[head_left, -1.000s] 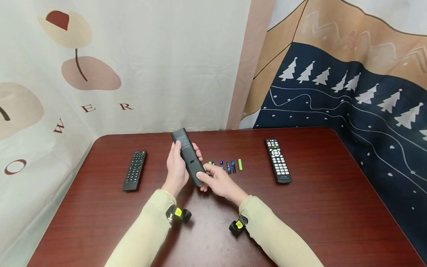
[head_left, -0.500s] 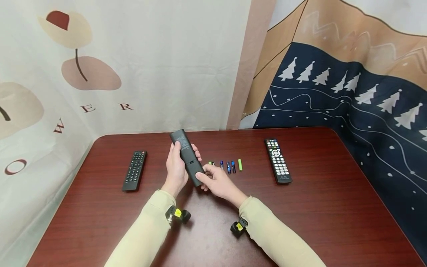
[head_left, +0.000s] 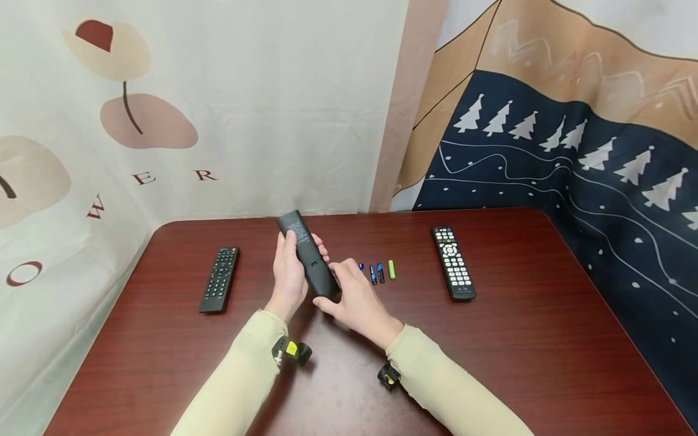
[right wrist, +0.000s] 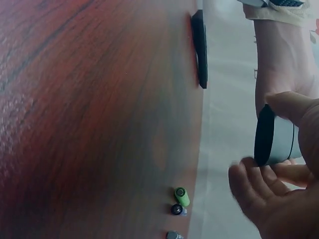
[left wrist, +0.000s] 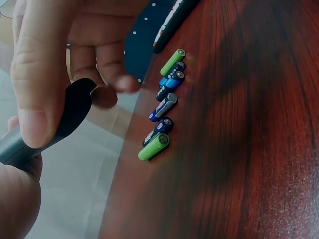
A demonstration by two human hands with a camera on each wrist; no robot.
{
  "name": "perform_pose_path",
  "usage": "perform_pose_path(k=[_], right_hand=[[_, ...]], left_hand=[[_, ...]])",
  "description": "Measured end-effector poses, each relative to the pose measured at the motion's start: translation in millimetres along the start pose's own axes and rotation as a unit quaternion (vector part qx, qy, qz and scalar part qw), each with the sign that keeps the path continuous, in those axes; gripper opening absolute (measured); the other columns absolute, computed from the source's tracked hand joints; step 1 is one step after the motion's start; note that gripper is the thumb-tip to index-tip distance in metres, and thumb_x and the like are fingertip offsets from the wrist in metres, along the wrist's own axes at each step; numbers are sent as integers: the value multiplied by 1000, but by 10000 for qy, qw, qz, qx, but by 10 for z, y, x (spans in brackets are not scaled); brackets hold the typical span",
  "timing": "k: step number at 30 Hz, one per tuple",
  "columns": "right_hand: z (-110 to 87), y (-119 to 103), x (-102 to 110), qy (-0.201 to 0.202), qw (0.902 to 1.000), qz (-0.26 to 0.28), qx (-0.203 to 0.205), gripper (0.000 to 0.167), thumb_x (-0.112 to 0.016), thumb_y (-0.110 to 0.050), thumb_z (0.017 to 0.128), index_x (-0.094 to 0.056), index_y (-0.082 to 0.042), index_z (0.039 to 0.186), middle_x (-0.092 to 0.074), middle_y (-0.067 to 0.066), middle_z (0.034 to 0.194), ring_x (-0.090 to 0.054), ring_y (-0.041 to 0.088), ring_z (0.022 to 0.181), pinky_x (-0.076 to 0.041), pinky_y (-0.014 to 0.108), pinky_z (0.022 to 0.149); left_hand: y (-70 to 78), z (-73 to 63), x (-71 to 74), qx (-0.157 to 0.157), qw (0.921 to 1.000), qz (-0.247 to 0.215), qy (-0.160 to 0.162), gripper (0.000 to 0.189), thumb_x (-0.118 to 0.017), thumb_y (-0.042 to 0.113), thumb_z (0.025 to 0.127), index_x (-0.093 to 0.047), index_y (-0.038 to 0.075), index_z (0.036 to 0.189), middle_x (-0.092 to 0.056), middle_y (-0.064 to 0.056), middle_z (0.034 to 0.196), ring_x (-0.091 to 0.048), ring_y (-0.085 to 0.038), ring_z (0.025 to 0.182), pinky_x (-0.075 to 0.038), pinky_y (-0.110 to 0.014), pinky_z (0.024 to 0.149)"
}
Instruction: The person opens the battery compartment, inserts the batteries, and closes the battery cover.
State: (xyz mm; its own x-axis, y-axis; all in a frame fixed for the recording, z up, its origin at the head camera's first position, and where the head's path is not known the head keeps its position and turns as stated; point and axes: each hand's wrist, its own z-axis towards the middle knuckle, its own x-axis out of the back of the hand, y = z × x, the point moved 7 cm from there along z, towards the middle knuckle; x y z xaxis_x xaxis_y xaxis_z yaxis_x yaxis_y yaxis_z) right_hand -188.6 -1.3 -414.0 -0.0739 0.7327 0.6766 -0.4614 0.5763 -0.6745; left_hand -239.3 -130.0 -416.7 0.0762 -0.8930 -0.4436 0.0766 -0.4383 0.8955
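A black remote control (head_left: 311,251) is held tilted above the table with its back face up. A seam crosses the back, and the battery cover below it is on. My left hand (head_left: 289,275) grips the upper part, thumb along the edge and fingers wrapped beneath. At the lower end, my right hand (head_left: 360,303) has its thumb and fingers on opposite edges of the remote. In the right wrist view, the remote's end (right wrist: 265,137) sits between that thumb and fingertips. Several batteries lie in a row behind the right hand, among them a green one (left wrist: 154,147) and a blue one (left wrist: 163,107).
Two more remote controls lie face up: a dark one (head_left: 220,280) at left and one with white buttons (head_left: 454,263) at right. The red-brown table (head_left: 491,363) backs onto a printed white curtain (head_left: 272,121) and a navy cloth with trees (head_left: 507,157).
My right thumb has slid off the back of the remote to its lower edge, and the right fingers have spread along the other side. The right hand now hides the leftmost batteries in the head view.
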Motion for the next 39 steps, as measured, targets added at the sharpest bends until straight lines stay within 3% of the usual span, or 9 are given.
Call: perform_pose_path(k=[11,26,39], right_hand=[[-30,-42,1,-72,9988,-493,-21,53,-83,-27,87,-64,-1,129,-53,8,106,-53,16,81,-50,26,68],[-44,-37,32,-37,9989,-463,59,50,-79,-23,88,-63,-1,130,-53,8,106,-52,15,81,-49,25,67],[-77,-5,35,-165,9984,-535,48,55,-80,-24,88,-61,0,133,-55,9,111,-53,15,85,-51,25,69]], left_hand=[[-29,-14,-9,-104,9997,201,-62,27,-26,35,114,-39,15,127,-62,-8,98,-67,-18,79,-61,-32,75],[-29,-17,-16,-181,9986,499,-80,29,-28,37,114,-39,14,128,-61,-9,101,-68,-19,82,-63,-36,80],[-23,-11,35,-193,9987,463,-48,28,-29,36,114,-39,14,128,-61,-8,100,-68,-19,81,-62,-34,80]])
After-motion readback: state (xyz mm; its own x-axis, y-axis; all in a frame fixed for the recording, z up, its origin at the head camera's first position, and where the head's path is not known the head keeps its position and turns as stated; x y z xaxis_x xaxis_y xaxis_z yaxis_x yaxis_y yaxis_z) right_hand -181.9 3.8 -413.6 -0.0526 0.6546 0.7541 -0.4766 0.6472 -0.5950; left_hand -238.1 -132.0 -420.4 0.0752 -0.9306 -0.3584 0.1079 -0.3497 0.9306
